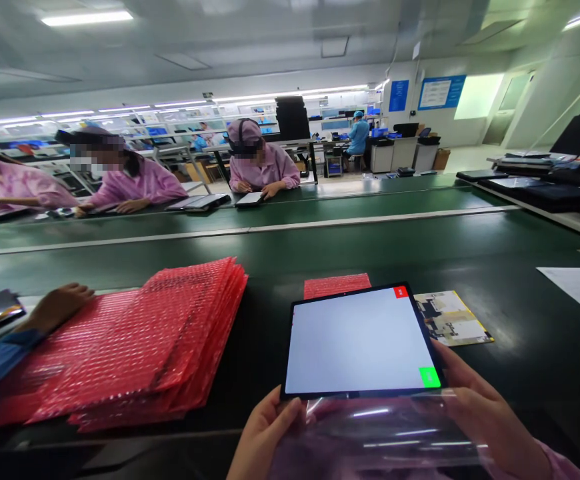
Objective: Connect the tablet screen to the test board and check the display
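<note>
A tablet point(355, 343) with a lit white screen is held up in front of me, tilted. Its screen has a red block at the top right corner and a green one at the bottom right. My left hand point(270, 430) grips the lower left corner, thumb in front. On the right edge and lower right corner, my right hand point(485, 407) is closed around it. A clear plastic film point(385, 427) hangs from the tablet's lower edge between my hands. Whether the film is attached to the screen I cannot tell.
To the left lies a stack of red bubble-wrap bags point(155, 340), with a co-worker's hand point(63, 307) at its far side. Behind the tablet are another red bubble-wrap piece point(337, 285) and a printed card point(455, 318). Across the green bench point(320, 243) several people in pink work.
</note>
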Tool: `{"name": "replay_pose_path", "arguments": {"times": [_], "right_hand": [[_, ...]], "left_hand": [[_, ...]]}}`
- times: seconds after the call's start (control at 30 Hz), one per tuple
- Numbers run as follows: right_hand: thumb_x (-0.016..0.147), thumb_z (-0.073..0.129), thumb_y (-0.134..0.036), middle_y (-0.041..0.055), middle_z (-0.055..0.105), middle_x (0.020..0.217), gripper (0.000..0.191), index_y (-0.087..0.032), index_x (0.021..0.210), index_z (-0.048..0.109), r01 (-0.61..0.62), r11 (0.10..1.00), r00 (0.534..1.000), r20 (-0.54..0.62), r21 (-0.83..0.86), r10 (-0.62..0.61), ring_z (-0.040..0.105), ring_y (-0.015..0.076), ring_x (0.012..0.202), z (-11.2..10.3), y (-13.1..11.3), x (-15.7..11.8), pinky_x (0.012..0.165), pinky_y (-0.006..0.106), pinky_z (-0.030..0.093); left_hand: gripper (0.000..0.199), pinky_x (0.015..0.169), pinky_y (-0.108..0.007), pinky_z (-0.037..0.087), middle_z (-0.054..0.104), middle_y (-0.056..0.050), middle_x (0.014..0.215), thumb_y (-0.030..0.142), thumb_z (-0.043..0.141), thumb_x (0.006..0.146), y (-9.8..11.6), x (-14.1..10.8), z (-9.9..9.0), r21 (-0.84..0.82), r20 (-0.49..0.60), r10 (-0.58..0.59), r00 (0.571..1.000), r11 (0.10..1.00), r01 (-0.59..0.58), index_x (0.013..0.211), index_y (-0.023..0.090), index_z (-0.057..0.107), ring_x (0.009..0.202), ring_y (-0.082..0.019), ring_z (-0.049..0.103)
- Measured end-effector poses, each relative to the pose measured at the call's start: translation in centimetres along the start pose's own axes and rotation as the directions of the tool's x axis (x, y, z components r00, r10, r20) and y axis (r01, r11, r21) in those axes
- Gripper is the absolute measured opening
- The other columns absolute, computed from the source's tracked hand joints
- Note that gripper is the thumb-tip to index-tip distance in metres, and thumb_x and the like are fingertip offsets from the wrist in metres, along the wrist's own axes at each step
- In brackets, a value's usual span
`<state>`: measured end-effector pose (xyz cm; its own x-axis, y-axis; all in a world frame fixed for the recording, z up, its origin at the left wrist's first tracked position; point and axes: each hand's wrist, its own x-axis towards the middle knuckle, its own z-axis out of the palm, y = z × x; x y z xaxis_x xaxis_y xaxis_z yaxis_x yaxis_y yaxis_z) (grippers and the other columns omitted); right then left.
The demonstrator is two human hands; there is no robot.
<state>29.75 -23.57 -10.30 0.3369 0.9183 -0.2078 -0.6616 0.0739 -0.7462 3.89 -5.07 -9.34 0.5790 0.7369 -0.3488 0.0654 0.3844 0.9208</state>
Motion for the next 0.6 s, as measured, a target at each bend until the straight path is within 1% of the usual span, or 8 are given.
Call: {"name": "replay_pose_path", "arguments": {"times": [0.1, 0.17, 0.23, 0.37, 0.47, 0.6], "right_hand": [[0.069, 0.080, -0.028, 0.0035, 0.064, 0.111, 0.062, -0.037, 0.126, 0.058, -0.034, 0.998, 0.999, 0.005, 0.059, 0.034, 0.064, 0.0288, 0.091, -0.5, 0.0, 0.3, 0.081, 0.041, 0.050], [0.067, 0.080, -0.027, 0.0029, 0.067, 0.102, 0.061, -0.037, 0.124, 0.059, -0.047, 0.995, 0.999, -0.005, 0.087, 0.048, 0.064, 0.0283, 0.085, -0.6, -0.1, 0.7, 0.076, 0.039, 0.051], [0.065, 0.081, -0.024, 0.0026, 0.067, 0.096, 0.059, -0.034, 0.120, 0.062, -0.036, 0.995, 0.999, -0.006, 0.097, 0.036, 0.065, 0.0262, 0.077, -0.6, -0.1, 1.2, 0.072, 0.037, 0.052], [0.060, 0.077, -0.018, 0.0036, 0.067, 0.098, 0.055, -0.030, 0.113, 0.066, 0.004, 0.990, 0.998, -0.056, 0.144, 0.004, 0.064, 0.0229, 0.071, 0.1, 0.1, 1.9, 0.065, 0.033, 0.053], [0.062, 0.073, -0.015, 0.0036, 0.067, 0.097, 0.052, -0.029, 0.111, 0.067, 0.029, 0.983, 0.997, -0.073, 0.179, -0.016, 0.064, 0.0226, 0.067, 0.5, 0.4, 2.0, 0.062, 0.032, 0.053], [0.063, 0.073, -0.014, 0.0023, 0.067, 0.096, 0.051, -0.029, 0.111, 0.068, 0.032, 0.980, 0.998, -0.060, 0.198, -0.020, 0.064, 0.0218, 0.066, 0.0, 0.6, 2.2, 0.061, 0.031, 0.055]], "left_hand": [[0.046, 0.056, -0.020, 0.037, 0.065, -0.004, 0.067, 0.056, 0.075, 0.066, 0.3, -0.3, 0.1, 0.025, -0.015, 0.015, 1.000, 1.000, -0.014, 0.082, 0.014, 0.063, 0.058, -0.011, 0.051], [0.046, 0.060, -0.020, 0.039, 0.066, -0.005, 0.067, 0.056, 0.073, 0.069, 0.5, -0.6, 0.1, 0.066, -0.023, 0.058, 0.998, 0.996, -0.056, 0.082, 0.013, 0.063, 0.061, -0.012, 0.054], [0.046, 0.063, -0.021, 0.041, 0.066, -0.006, 0.067, 0.056, 0.073, 0.069, 0.8, -1.0, 0.2, 0.090, -0.035, 0.092, 0.995, 0.992, -0.089, 0.080, 0.013, 0.064, 0.064, -0.013, 0.055], [0.047, 0.064, -0.023, 0.044, 0.066, -0.006, 0.066, 0.057, 0.074, 0.067, 1.4, -1.8, 0.4, 0.087, -0.074, 0.107, 0.991, 0.991, -0.101, 0.084, 0.014, 0.066, 0.065, -0.016, 0.057], [0.048, 0.063, -0.023, 0.045, 0.066, -0.006, 0.065, 0.056, 0.075, 0.065, 1.9, -2.5, 1.0, 0.097, -0.091, 0.125, 0.988, 0.988, -0.117, 0.087, 0.015, 0.066, 0.064, -0.017, 0.059], [0.045, 0.063, -0.022, 0.043, 0.065, -0.005, 0.062, 0.056, 0.076, 0.063, 2.6, -3.6, 2.2, 0.091, -0.148, 0.185, 0.972, 0.981, -0.173, 0.079, 0.015, 0.066, 0.062, -0.016, 0.058]]}}
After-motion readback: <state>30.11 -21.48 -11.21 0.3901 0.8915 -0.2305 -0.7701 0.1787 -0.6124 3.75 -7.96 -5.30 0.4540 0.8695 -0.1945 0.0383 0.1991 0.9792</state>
